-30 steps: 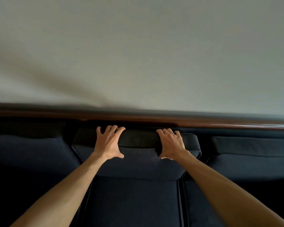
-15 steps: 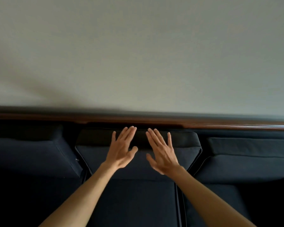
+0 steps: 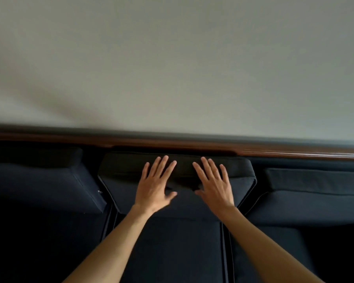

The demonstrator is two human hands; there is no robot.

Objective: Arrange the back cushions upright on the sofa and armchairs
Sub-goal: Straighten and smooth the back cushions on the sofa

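Both hands lie flat on the middle back cushion (image 3: 180, 193), low centre of the frame. We note the left hand (image 3: 154, 185) with fingers straight and spread, fingertips over the cushion's top edge, palm on its front face, thumb out to the right. The right hand (image 3: 215, 185) mirrors it just beside, fingers straight and splayed, thumb pointing left. Neither grip is clenched or grasping; both are released, open palms against the fabric. A small gap of dark cloth shows between the two thumbs.

The middle back cushion stands upright against the sofa back, dark navy with pale piping along its edges. Left of it, the left back cushion (image 3: 41, 184) sits at an angle, its near corner swung forward, a small zip pull visible by its right edge. At right, the right back cushion (image 3: 315, 193) stands against the back, apart from the middle one by a dark gap.

Below the hands, the seat cushion (image 3: 172, 248) fills the lower centre, seams running down either side. Both bare forearms cross it from the bottom edge.

Above the cushions, a brown wooden rail (image 3: 172, 142) runs across the frame. A pale wall (image 3: 172, 68) fills the upper half.
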